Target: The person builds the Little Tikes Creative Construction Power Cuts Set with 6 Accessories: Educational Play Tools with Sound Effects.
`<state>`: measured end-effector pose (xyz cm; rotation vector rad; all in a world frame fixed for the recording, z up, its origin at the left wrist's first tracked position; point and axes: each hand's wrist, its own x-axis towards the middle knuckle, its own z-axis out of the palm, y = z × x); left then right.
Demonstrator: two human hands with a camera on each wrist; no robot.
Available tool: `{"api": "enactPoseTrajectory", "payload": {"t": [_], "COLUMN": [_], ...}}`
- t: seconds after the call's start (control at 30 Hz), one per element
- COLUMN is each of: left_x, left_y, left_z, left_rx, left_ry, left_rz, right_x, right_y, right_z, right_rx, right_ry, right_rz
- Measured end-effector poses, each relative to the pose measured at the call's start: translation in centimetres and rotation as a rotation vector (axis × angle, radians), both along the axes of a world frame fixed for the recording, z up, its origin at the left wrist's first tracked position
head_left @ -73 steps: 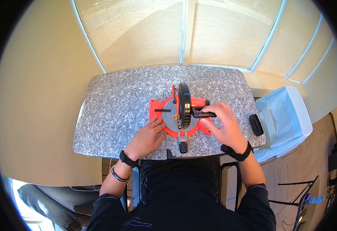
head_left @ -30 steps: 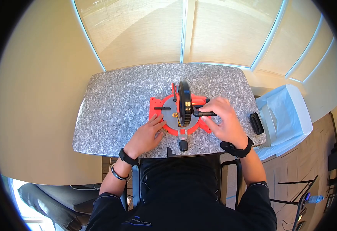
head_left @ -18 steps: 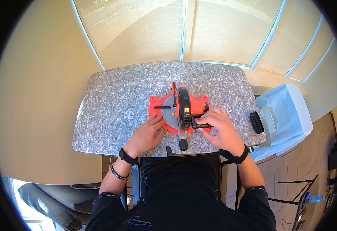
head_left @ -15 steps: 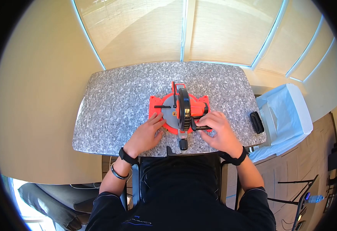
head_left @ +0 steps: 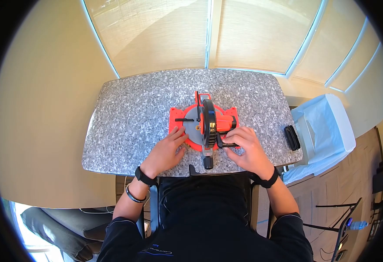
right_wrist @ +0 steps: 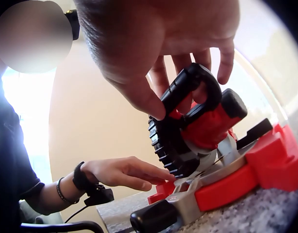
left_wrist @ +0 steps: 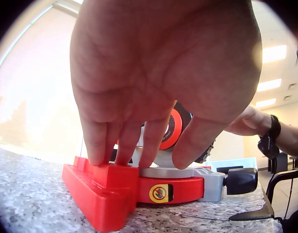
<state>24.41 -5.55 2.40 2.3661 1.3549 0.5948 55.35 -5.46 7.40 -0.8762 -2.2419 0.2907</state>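
Note:
A red, grey and black toy miter saw [head_left: 224,123] stands on the speckled table [head_left: 130,118]. The left hand [head_left: 164,155] rests its straight fingertips on the left part of the red base [left_wrist: 110,187]; its palm hangs above in the left wrist view. At the saw's right side, the right hand [head_left: 249,153] pinches the black loop handle [right_wrist: 180,90] between thumb and fingers. The black ribbed guard [right_wrist: 173,148] is tilted down close to the grey round plate [head_left: 190,131]. A black knob [head_left: 208,163] points toward the person.
A black object [head_left: 292,138] lies near the table's right edge. Beside the table stands a bin with a pale blue liner [head_left: 324,131]. Window shades [head_left: 261,35] rise behind the table. The person's lap and chair are at the near edge.
The right hand has moved toward the person with the handle, and the saw's upper part has swung down with it. The left hand has stayed on the base.

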Motion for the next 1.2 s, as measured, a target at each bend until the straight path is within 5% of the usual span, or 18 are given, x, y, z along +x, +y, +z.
{"api": "enactPoseTrajectory", "payload": {"t": [1.2], "left_x": [-0.1], "left_y": [0.0], "left_z": [0.2], "left_rx": [-0.009], "left_ry": [-0.042], "left_rz": [0.0], "right_x": [-1.4], "right_y": [4.7], "right_z": [5.3], "right_rx": [0.268], "right_ry": [0.215], "right_rz": [-0.123]}}
